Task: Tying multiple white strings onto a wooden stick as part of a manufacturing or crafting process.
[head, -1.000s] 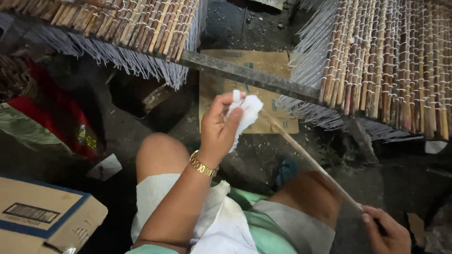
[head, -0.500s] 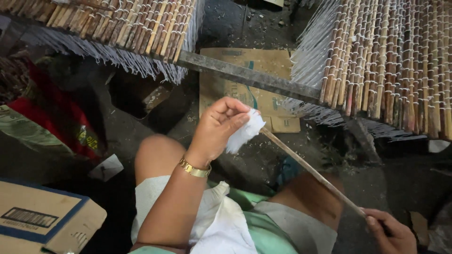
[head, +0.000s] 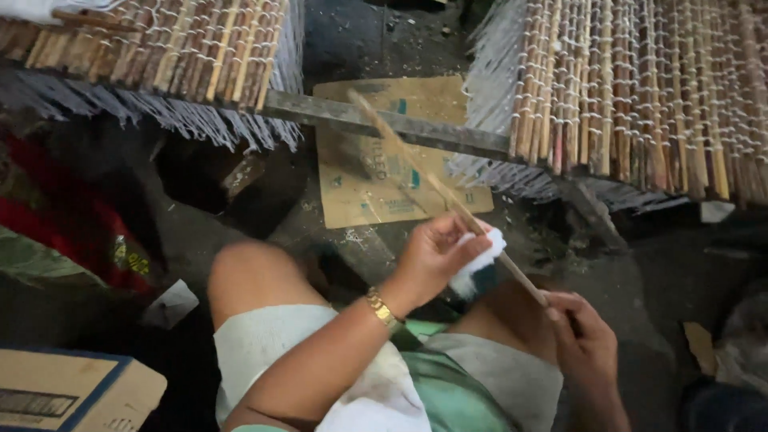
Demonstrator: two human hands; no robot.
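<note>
At the centre of the frame the left hand (head: 432, 260) pinches a wad of white cloth (head: 478, 262) around a long thin stick (head: 448, 198), fingers pressed together on it. The right hand (head: 582, 340), lower right, is closed around the stick's near end, while the far end points up toward the flat cardboard (head: 376, 188) on the floor. Woven stick mats (head: 640, 88) hang across the top. This looks like the wiping stage; the next move likely calls for sliding the cloth along the shaft while the right hand steadies it.
</note>
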